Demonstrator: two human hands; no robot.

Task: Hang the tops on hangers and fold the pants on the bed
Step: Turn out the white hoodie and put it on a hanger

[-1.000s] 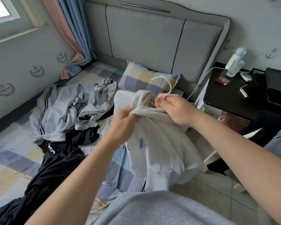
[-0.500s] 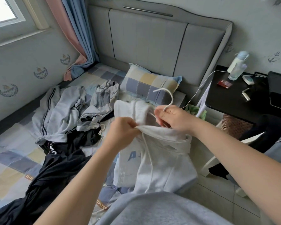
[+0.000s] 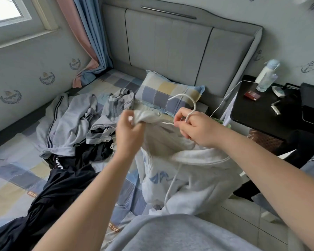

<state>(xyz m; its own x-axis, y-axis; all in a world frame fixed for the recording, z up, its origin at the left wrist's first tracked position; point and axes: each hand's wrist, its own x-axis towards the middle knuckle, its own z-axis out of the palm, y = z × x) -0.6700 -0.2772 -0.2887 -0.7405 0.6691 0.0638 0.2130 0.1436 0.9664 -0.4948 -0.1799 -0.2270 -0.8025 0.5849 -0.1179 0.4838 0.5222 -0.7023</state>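
The white hoodie hangs in the air over the near edge of the bed, held up between the two hands, with its body sagging below them towards the person's grey-clad torso. Blue print on its chest starts with what looks like an A; the folds hide the rest. A white drawstring trails down its front.

The left hand has its fingers curled tight on a bunched edge of the hoodie's neck opening. The right hand, close beside it, pinches the neck of a white hanger, whose hook curves up above the knuckles. One thin arm of the hanger runs from this hand towards the left hand across the opening.

To the left on the bed lies a black garment with white lettering at its band, too twisted to read. Beyond it lie grey trousers with dark side stripes and a crumpled grey top. Small brown tags on the checked sheet bear pale capitals too small to make out.

A checked pillow lies against the grey headboard. On the right, a black nightstand holds a clear bottle and a small red box, its label unreadable. A white cable leads off its edge.
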